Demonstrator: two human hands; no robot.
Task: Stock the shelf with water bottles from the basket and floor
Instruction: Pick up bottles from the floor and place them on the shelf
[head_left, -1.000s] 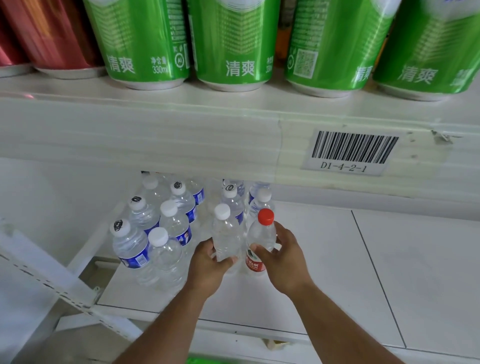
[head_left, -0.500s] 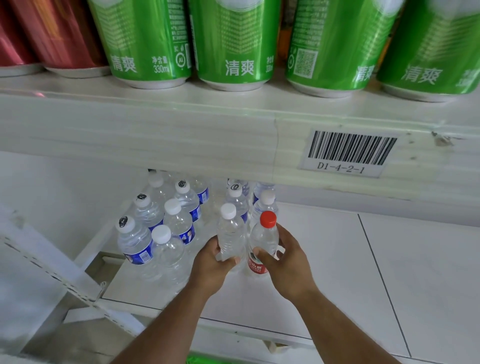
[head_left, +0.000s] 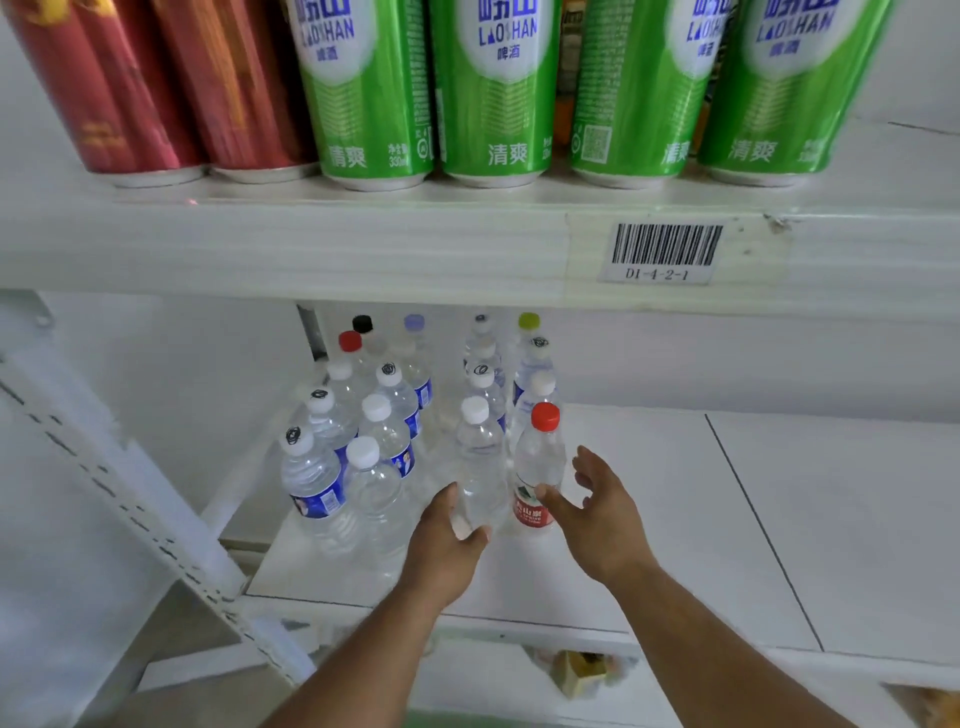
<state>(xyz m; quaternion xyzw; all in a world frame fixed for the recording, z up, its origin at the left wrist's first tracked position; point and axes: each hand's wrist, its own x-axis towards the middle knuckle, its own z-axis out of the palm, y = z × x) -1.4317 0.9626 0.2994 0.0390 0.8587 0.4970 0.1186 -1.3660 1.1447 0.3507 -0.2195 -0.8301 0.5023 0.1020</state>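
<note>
On the white lower shelf (head_left: 675, 545) stand several clear water bottles (head_left: 387, 436) in rows at the left. At the front of the rows a white-capped bottle (head_left: 480, 457) stands upright, and my left hand (head_left: 444, 545) curls around its base with the thumb in front. Right beside it stands a red-capped bottle with a red label (head_left: 540, 467). My right hand (head_left: 597, 514) is just to the right of that bottle, fingers spread, thumb close to the label, holding nothing. Neither the basket nor the floor bottles are in view.
The upper shelf edge (head_left: 311, 249) with a barcode label (head_left: 665, 252) overhangs the bottles. Green cans (head_left: 493, 104) and red cans (head_left: 156, 93) stand on it. A slotted white upright (head_left: 130, 493) runs down at the left. The shelf board to the right of my hands is bare.
My right hand has let go of the red-capped bottle and opened. Both bottles now stand on the shelf. The view has tilted up, showing more cans and the back bottles.
</note>
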